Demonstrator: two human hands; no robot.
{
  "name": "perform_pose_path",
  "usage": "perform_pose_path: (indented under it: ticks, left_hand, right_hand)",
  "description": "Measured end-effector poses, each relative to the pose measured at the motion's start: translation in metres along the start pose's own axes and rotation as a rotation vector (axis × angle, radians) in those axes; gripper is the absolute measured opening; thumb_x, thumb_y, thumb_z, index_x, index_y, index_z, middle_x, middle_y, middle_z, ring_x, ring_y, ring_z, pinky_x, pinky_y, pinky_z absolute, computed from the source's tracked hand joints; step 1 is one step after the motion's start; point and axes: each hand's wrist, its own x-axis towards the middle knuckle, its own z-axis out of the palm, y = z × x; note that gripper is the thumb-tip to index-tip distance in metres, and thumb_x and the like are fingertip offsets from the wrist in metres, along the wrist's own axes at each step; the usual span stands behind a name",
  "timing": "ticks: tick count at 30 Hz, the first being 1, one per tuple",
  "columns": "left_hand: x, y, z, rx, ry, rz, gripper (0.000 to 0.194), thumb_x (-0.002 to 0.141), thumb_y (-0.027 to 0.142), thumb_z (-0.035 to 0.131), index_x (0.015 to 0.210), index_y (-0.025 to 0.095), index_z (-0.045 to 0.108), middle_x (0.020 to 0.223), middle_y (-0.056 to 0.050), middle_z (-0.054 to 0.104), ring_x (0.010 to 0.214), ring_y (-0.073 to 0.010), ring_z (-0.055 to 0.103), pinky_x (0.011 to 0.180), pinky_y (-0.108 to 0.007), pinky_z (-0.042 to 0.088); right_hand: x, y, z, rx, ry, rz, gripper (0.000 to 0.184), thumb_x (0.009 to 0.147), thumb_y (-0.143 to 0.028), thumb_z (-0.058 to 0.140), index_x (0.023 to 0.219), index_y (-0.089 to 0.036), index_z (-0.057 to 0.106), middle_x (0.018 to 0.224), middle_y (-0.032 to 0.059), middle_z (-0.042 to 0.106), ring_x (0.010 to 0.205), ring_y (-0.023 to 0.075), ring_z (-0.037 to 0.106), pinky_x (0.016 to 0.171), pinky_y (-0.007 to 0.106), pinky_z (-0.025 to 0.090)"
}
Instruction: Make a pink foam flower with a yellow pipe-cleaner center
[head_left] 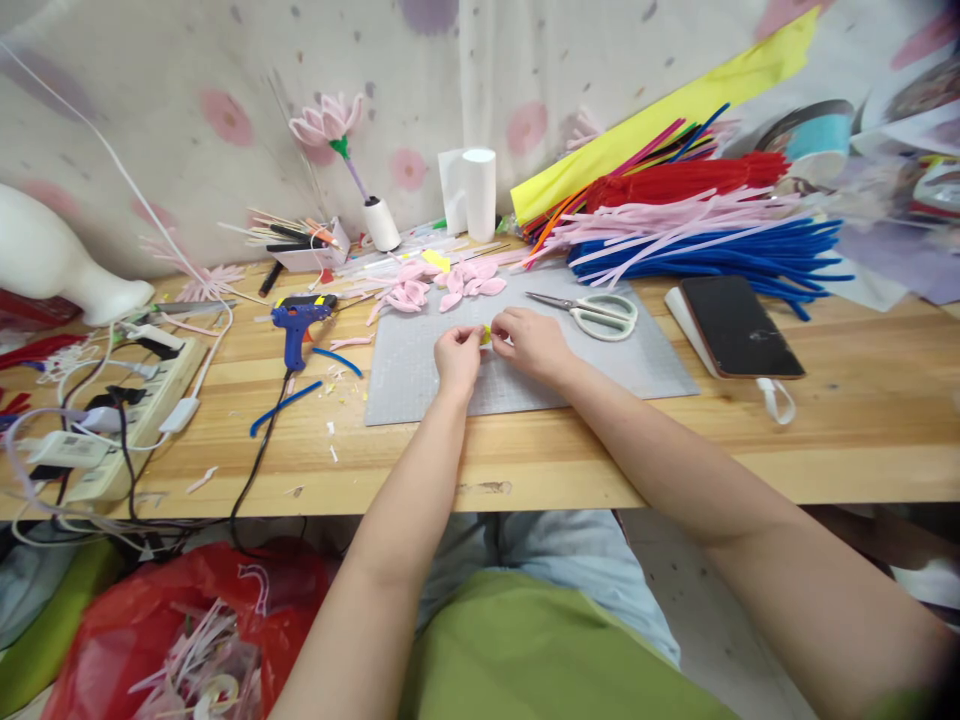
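Observation:
Above the grey cutting mat, my two hands meet over a small yellow piece, perhaps paper. My left hand pinches it from one side. From the other side my right hand closes on it with bent fingers, which partly hide it. Just beyond the hands lie several pink fuzzy petals, with another yellow scrap by them. Scissors with pale green handles rest on the mat, right of my right hand.
A blue glue gun stands at left, its cord hanging over the table edge, near a power strip. Bundles of blue and red pipe cleaners lie back right, by a phone. A pink flower stands behind.

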Motion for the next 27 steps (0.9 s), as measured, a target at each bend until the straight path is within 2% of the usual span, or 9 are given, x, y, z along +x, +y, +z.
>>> perform_pose_path:
  ticks: [8, 15, 18, 21, 24, 27]
  left_hand:
    - [-0.007, -0.001, 0.008, -0.054, 0.048, -0.047, 0.011, 0.073, 0.018, 0.062, 0.063, 0.015, 0.056, 0.061, 0.002, 0.060, 0.060, -0.0077, 0.056, 0.063, -0.021, 0.048]
    - [-0.008, 0.004, 0.007, -0.114, 0.068, -0.078, 0.014, 0.070, 0.025, 0.066, 0.067, 0.014, 0.058, 0.069, 0.000, 0.064, 0.070, -0.0106, 0.062, 0.068, -0.024, 0.049]
    - [-0.006, 0.008, 0.003, -0.129, 0.018, -0.119, 0.016, 0.069, 0.025, 0.068, 0.066, 0.014, 0.057, 0.070, -0.002, 0.064, 0.071, -0.0109, 0.062, 0.069, -0.025, 0.050]
    - [-0.005, 0.012, 0.000, -0.127, -0.063, -0.165, 0.017, 0.067, 0.023, 0.070, 0.067, 0.013, 0.056, 0.066, -0.001, 0.063, 0.065, -0.0091, 0.060, 0.066, -0.024, 0.051]
    - [-0.005, 0.014, -0.002, -0.137, -0.142, -0.188, 0.016, 0.067, 0.019, 0.070, 0.068, 0.013, 0.056, 0.065, -0.001, 0.063, 0.060, -0.0076, 0.059, 0.064, -0.024, 0.052]
    - [-0.007, 0.013, -0.002, -0.137, -0.191, -0.199, 0.013, 0.069, 0.017, 0.068, 0.066, 0.013, 0.056, 0.065, -0.001, 0.063, 0.061, -0.0083, 0.059, 0.066, -0.026, 0.053]
  right_hand:
    - [0.004, -0.011, 0.014, 0.008, 0.093, 0.191, 0.017, 0.083, -0.025, 0.045, 0.080, -0.016, 0.059, 0.085, 0.0105, 0.063, 0.080, 0.0207, 0.055, 0.061, 0.029, 0.028]
    - [0.002, -0.011, 0.016, 0.134, 0.129, 0.161, 0.016, 0.082, -0.025, 0.045, 0.075, -0.017, 0.056, 0.082, 0.0089, 0.062, 0.076, 0.0182, 0.052, 0.063, 0.028, 0.031]
    - [0.002, -0.001, 0.012, 0.302, 0.104, 0.183, 0.014, 0.079, -0.027, 0.050, 0.071, -0.017, 0.055, 0.078, 0.0058, 0.061, 0.070, 0.0152, 0.051, 0.062, 0.026, 0.032]
    - [0.004, 0.013, 0.006, 0.587, 0.049, 0.298, 0.017, 0.077, -0.031, 0.051, 0.067, -0.017, 0.053, 0.067, 0.0016, 0.057, 0.062, 0.0121, 0.048, 0.059, 0.024, 0.034]
    - [0.006, 0.022, 0.003, 0.843, -0.031, 0.376, 0.018, 0.076, -0.035, 0.051, 0.072, -0.017, 0.055, 0.065, -0.0009, 0.054, 0.055, 0.0092, 0.044, 0.053, 0.023, 0.033]
    - [0.005, 0.024, 0.004, 0.958, -0.136, 0.373, 0.024, 0.072, -0.041, 0.057, 0.077, -0.018, 0.056, 0.061, -0.0030, 0.051, 0.050, 0.0075, 0.039, 0.048, 0.022, 0.030]
